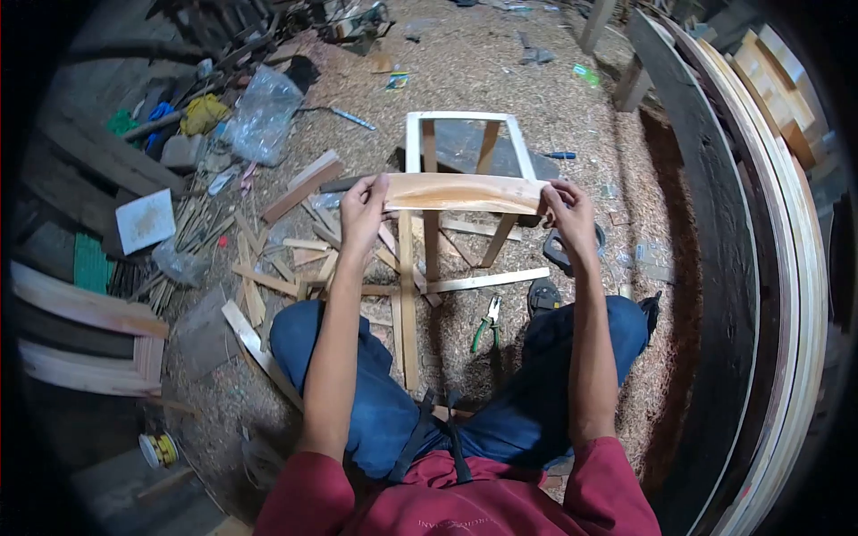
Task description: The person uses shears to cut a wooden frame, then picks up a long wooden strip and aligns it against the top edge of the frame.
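Note:
A flat, slightly curved wooden board (465, 193) is held level between both my hands. My left hand (364, 207) grips its left end, thumb on the near face. At the other end, my right hand (568, 213) pinches the board between thumb and fingers. Directly behind it stands a small wooden stool frame (460, 116) with a pale rectangular top and wooden legs; the board overlaps the frame's near side in this view. Pliers with green handles (487, 323) lie on the ground between my knees.
Wood offcuts (268, 280) are scattered left of the frame on ground covered in shavings. A black tape measure (543, 297) lies by my right knee. Curved wooden pieces (89, 304) stand at left, a clear plastic bag (264, 112) behind. A long dark plank (715, 223) borders the right.

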Motion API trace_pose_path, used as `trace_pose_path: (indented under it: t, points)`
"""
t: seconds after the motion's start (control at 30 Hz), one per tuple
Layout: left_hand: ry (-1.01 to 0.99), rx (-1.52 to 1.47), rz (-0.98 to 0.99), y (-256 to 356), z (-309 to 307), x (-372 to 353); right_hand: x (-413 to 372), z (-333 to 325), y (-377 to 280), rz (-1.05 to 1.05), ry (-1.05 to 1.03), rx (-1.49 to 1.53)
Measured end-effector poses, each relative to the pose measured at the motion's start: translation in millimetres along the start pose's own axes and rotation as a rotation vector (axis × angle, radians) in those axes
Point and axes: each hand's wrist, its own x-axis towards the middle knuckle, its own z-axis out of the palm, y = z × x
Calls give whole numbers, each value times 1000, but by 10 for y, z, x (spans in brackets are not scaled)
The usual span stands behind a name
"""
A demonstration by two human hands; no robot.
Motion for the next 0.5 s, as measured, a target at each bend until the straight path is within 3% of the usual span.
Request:
trace_pose_path:
  t: [0.2,0.4,0.5]
  points:
    - [-32,127,131,-342,31,-166,-23,-48,279,-56,81,-190]
    - [-33,261,116,-745,119,-299,19,-119,503,-44,177,-272]
    - [88,175,131,-852,189,-316,-15,-110,499,-19,184,-288]
